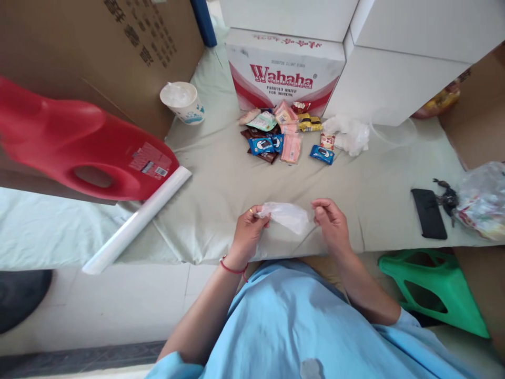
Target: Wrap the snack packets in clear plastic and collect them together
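Observation:
Between my hands, just above the front edge of the cloth-covered table, is a small translucent plastic bag [290, 217]. Its left end is pinched in my left hand [249, 227], which wears a ring and a red string bracelet. My right hand [332, 221] is at the bag's right end, thumb and forefinger closed together; whether they hold its thin edge is not clear. Farther back lies a pile of wrapped snacks: blue packets [261, 145], pink packets [291, 147], yellow packets [310, 123] and brown ones. Beside them are another blue packet [322, 153] and crumpled clear plastic bags [349, 136].
A white Wahaha carton [284, 73] stands behind the snacks. To the left are a paper cup [183, 102], a red jug [90, 142] and a roll of clear film [138, 221]. A black phone [428, 213] and a filled plastic bag [483, 200] lie right, above a green stool [434, 289].

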The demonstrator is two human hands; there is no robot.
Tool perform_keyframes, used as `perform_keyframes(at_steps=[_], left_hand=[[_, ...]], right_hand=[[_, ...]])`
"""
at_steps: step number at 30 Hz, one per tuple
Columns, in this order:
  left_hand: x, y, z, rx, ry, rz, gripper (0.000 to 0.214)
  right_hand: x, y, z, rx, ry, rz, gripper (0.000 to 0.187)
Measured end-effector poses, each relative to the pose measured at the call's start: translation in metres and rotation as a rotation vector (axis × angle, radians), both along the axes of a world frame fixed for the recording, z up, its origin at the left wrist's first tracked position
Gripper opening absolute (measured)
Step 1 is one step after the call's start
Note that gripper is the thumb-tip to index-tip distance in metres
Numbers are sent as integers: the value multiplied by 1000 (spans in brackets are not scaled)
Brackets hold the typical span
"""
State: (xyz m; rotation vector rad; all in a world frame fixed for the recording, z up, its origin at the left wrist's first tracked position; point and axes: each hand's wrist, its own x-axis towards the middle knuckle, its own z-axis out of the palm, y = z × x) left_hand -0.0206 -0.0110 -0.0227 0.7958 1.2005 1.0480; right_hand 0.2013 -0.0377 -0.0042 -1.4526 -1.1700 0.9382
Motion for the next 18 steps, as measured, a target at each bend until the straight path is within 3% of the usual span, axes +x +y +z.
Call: perform_keyframes(at_steps=[4,7,9,14,18], left_hand=[[8,-2,-2,1,13,-41,31],[11,-6,0,-23,1,89,53],[12,-10,3,-60,3,154,49],[18,-14,14,-133,-100,27,53],[22,-6,16,-112,-69,102,47]], right_hand=[[-6,4,2,135,-347,165,24],[-10,6,-1,122,-371,127,19],[-12,4,-3,137,-388,79,16],[-21,-6,-8,194,-498,148,18],[-23,-13,-9,245,-527,246,19]])
